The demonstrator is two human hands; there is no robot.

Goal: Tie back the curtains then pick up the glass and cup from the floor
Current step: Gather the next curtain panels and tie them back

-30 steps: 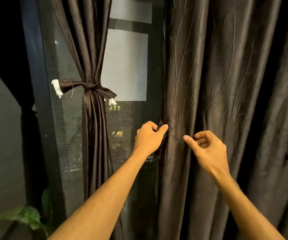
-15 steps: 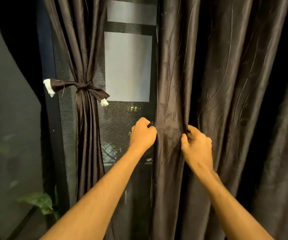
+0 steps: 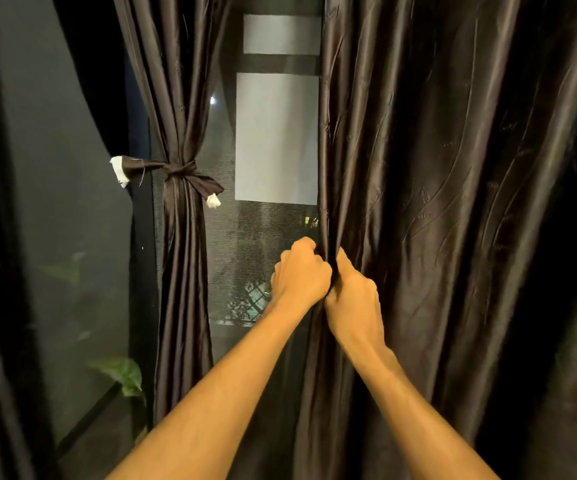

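Forearms reached up from the bottom of the view; the left hand (image 3: 299,271) and right hand (image 3: 353,299) were closed side by side on the inner edge of the loose right curtain (image 3: 436,202), bunching it. Beyond, the left curtain (image 3: 179,271) hung gathered and knotted with its tie-back (image 3: 172,169). So 1 of 2 curtains looked done. Neither glass nor cup was in view.

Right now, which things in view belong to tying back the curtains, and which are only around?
Belong to the job:
loose curtain
tied curtain
tie strip
left hand
right hand

Only around:
plant leaf
window screen
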